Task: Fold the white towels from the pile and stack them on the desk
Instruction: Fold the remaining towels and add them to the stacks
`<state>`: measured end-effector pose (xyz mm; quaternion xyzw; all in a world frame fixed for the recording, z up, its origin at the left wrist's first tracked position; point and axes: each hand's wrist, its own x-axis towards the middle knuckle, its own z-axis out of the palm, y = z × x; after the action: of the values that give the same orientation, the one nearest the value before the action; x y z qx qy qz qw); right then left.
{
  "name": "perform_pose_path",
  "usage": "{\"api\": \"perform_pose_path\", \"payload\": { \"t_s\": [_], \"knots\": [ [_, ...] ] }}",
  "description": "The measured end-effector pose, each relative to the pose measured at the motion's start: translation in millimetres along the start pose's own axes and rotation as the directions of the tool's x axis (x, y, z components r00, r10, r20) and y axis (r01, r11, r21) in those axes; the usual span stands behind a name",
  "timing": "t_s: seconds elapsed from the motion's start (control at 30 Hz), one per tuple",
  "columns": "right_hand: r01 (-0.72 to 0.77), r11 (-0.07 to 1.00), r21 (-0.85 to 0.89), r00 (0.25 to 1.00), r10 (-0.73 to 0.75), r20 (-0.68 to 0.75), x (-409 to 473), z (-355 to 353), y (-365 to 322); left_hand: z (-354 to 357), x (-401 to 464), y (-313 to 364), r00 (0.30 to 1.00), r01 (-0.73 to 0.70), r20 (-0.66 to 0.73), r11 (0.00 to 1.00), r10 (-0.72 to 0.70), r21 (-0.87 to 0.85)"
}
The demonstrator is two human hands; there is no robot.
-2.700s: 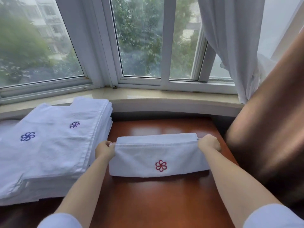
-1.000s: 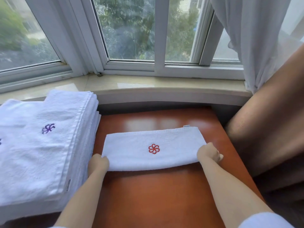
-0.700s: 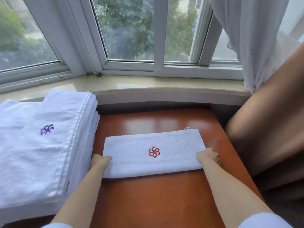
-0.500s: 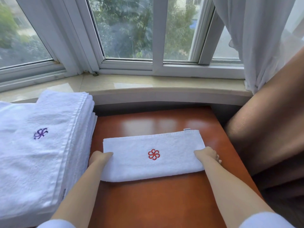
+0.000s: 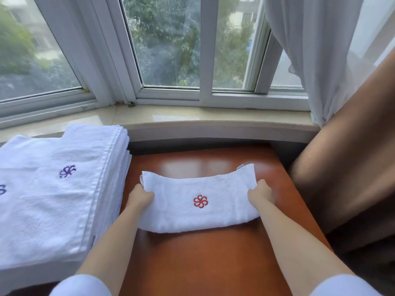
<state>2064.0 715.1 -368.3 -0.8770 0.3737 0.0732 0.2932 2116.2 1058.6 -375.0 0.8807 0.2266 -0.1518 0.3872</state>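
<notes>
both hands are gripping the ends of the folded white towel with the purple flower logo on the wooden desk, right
Not quite: the head view shows the flower logo on the folded white towel is red. Purple logos are on the towel pile. Left hand and right hand do grip its ends on the reddish wooden desk.

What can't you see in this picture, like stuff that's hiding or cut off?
- Fingers of the left hand and right hand: curled into the red-flower towel, head view.
- Towel pile: cut off by the left edge; the blue emblem shows only in part.
- Small tag on the towel's far corner: too small to read.
- Under the towel: the desk there is covered.
</notes>
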Motion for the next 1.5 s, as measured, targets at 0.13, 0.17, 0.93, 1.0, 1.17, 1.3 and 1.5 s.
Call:
{"api": "perform_pose_path", "payload": {
  "t_s": [0.13,0.17,0.93,1.0,1.17,1.3,1.5],
  "knots": [
    [0.085,0.996,0.005,0.996,-0.085,-0.030,-25,-18,-11,-9,-27,13,0.995,-0.091,-0.047,0.996,0.091,0.010],
    [0.109,0.994,0.009,0.993,-0.109,-0.039,-33,-22,-13,-10,-35,17,0.992,-0.111,-0.053,0.994,0.111,0.009],
    [0.640,0.755,0.141,0.765,-0.608,-0.213,-219,-85,-124,-157,-200,30,0.835,-0.423,-0.511,0.835,0.207,-0.353],
    [0.671,0.727,0.147,0.738,-0.636,-0.224,-240,-77,-143,-181,-202,18,0.810,-0.449,-0.551,0.818,0.202,-0.360],
    [0.742,0.657,0.137,0.669,-0.711,-0.217,-297,-44,-198,-249,-196,-25,0.769,-0.477,-0.616,0.795,0.171,-0.375],
    [0.784,0.603,0.145,0.620,-0.755,-0.213,-335,-15,-246,-304,-179,-55,0.726,-0.480,-0.670,0.812,0.156,-0.331],
    [0.814,0.565,0.132,0.579,-0.779,-0.241,-381,31,-307,-369,-145,-95,0.736,-0.469,-0.663,0.808,0.135,-0.356]
  ]
}}
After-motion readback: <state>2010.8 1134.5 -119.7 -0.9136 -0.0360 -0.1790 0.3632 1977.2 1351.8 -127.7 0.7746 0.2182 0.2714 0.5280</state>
